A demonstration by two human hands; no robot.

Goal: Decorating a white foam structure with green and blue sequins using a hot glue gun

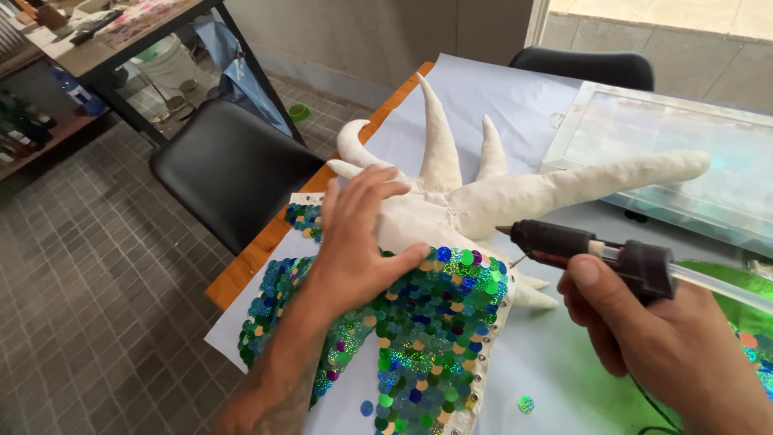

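Left hand [358, 242] flat, open on sequined sculpture [439, 322] | right hand [668, 342] grips glue gun [588, 250]

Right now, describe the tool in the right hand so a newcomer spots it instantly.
Start at the white horned sculpture on the table, half covered in green and blue sequins. Just right of it, the right hand grips a black hot glue gun. Only it has a pointed nozzle and a clear glue stick trailing behind.

A black chair [229, 165] stands at the table's left edge; a second black chair [584, 66] stands at the far side. A clear plastic case [668, 153] lies on pale blue paper [499, 105]. A white bucket [169, 64] sits under a side desk [105, 50]. Grey tiled floor [88, 282].
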